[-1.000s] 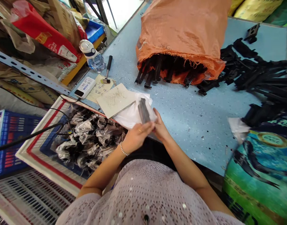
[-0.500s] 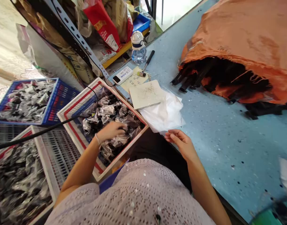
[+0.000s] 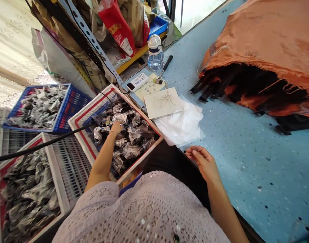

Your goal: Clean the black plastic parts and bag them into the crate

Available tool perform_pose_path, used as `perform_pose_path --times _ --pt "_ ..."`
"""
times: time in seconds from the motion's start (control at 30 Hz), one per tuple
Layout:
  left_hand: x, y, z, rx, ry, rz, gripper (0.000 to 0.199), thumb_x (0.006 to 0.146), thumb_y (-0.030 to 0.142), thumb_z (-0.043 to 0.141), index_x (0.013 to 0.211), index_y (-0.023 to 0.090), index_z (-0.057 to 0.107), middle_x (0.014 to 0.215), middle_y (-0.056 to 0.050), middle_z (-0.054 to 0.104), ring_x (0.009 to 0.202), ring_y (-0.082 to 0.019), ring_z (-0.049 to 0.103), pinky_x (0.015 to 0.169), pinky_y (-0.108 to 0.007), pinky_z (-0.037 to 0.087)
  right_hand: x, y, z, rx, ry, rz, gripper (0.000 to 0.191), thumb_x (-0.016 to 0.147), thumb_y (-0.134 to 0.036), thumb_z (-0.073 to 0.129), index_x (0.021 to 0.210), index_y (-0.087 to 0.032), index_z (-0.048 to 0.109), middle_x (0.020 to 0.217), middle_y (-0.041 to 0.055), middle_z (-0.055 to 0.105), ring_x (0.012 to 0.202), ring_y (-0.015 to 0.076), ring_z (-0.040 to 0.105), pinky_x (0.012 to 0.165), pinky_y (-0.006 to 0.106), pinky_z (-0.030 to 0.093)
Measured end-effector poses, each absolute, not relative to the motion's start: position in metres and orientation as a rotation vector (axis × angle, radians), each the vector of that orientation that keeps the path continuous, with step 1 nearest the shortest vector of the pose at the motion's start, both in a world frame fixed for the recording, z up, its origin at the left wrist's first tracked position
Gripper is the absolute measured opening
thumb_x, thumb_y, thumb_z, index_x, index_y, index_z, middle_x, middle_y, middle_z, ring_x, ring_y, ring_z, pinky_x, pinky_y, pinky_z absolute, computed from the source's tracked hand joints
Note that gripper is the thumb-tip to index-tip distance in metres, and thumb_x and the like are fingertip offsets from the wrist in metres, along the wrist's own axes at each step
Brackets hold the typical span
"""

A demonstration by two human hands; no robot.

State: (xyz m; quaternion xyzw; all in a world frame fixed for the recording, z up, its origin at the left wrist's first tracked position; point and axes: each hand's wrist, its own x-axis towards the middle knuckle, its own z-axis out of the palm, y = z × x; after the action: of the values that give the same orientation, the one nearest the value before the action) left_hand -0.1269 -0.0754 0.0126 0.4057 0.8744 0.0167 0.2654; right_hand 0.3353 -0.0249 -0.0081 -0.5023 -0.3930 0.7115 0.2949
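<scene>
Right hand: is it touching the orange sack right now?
Apart. The head view shows a wide stretch of blue tabletop between the right hand and the orange sack.

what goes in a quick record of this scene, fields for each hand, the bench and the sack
left hand: among bagged parts in the red-striped crate; grip hidden
right hand: loosely curled at the bench edge near plastic sheets, nothing seen in it
bench: pale card partly over the sheets, bottle, black-handled tool
orange sack: mouth open, black parts showing
</scene>
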Motion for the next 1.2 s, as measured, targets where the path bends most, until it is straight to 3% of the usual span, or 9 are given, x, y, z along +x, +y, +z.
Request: perform_pose_path --times 0.07,0.17,0.3,0.43,0.57,0.7,0.87,1.07,1.2 --pt "-0.098 -0.071 0.003 1.147 2.277 0.074 0.028 0.091 0.018 0.063 0.116 0.010 0.070 0.127 -0.016 0.069 0.121 -0.028 0.063 0.106 -0.039 0.049 0.340 -0.022 -0.011 -1.344 -1.012 1.910 0.028 0.082 -0.046 0.079 0.101 -0.026 0.074 0.100 0.0054 0.078 0.088 0.0195 0.075 0.087 0.037 0.063" --pt "-0.045 -0.063 0.013 1.353 1.916 0.215 0.023 0.090 0.025 0.065 0.109 0.019 0.075 0.117 -0.007 0.076 0.109 -0.022 0.070 0.099 -0.031 0.053 0.344 -0.016 -0.010 -1.359 -0.959 1.905 0.030 0.079 -0.046 0.082 0.100 -0.025 0.075 0.098 0.0051 0.078 0.088 0.0192 0.075 0.086 0.036 0.062" --pt "0.031 -0.033 0.054 1.672 1.154 0.451 0.030 0.094 0.039 0.063 0.117 0.022 0.071 0.109 -0.007 0.077 0.095 -0.020 0.073 0.087 -0.032 0.058 0.347 -0.017 -0.007 -1.335 -0.909 1.885 0.035 0.075 -0.047 0.084 0.097 -0.023 0.073 0.093 0.0057 0.078 0.083 0.0202 0.075 0.084 0.038 0.062" --pt "0.103 0.044 0.073 2.012 1.001 0.479 0.035 0.097 0.036 0.060 0.129 0.023 0.065 0.125 -0.010 0.071 0.108 -0.021 0.070 0.095 -0.036 0.057 0.371 -0.001 -0.012 -1.308 -0.958 1.754 0.037 0.079 -0.049 0.078 0.102 -0.022 0.071 0.098 0.0073 0.077 0.085 0.0204 0.074 0.084 0.040 0.060" --pt "0.185 0.136 0.056 2.327 0.939 0.415 0.040 0.095 0.027 0.058 0.134 0.019 0.060 0.137 -0.014 0.064 0.129 -0.028 0.060 0.112 -0.047 0.050 0.460 0.075 -0.002 -1.499 -1.176 1.127 0.039 0.081 -0.049 0.070 0.108 -0.021 0.070 0.107 0.0098 0.074 0.097 0.0243 0.070 0.094 0.046 0.055" --pt "0.262 0.190 0.040 2.502 0.847 0.388 0.049 0.089 0.025 0.066 0.136 0.014 0.058 0.139 -0.018 0.060 0.135 -0.033 0.053 0.116 -0.053 0.044 0.597 0.186 0.042 -1.890 -1.295 0.292 0.039 0.091 -0.036 0.056 0.124 -0.017 0.066 0.131 0.0165 0.065 0.127 0.0304 0.055 0.109 0.049 0.043" --pt "0.379 0.233 0.058 2.536 0.591 0.578 0.062 0.091 0.036 0.066 0.146 0.017 0.049 0.151 -0.019 0.050 0.143 -0.031 0.046 0.120 -0.051 0.039 0.724 0.292 0.086 -2.516 -1.208 0.012 0.049 0.101 -0.037 0.045 0.144 -0.015 0.054 0.150 0.0215 0.047 0.140 0.0361 0.038 0.114 0.049 0.032" --pt "0.566 0.372 0.091 2.446 1.096 0.509 0.086 0.087 0.053 0.067 0.152 0.005 0.040 0.162 -0.030 0.031 0.155 -0.041 0.024 0.125 -0.053 0.023 0.788 0.365 0.068 -2.655 -1.204 0.125 0.063 0.099 -0.061 0.040 0.150 -0.025 0.050 0.159 0.0188 0.037 0.147 0.0465 0.028 0.113 0.066 0.027" --pt "0.606 0.469 0.079 2.315 1.530 0.310 0.101 0.084 0.075 0.054 0.158 0.011 0.032 0.165 -0.028 0.028 0.152 -0.045 0.027 0.121 -0.057 0.026 0.819 0.398 0.045 -2.680 -1.187 0.279 0.081 0.093 -0.080 0.027 0.158 -0.034 0.038 0.169 0.0160 0.022 0.151 0.0516 0.021 0.110 0.076 0.025"
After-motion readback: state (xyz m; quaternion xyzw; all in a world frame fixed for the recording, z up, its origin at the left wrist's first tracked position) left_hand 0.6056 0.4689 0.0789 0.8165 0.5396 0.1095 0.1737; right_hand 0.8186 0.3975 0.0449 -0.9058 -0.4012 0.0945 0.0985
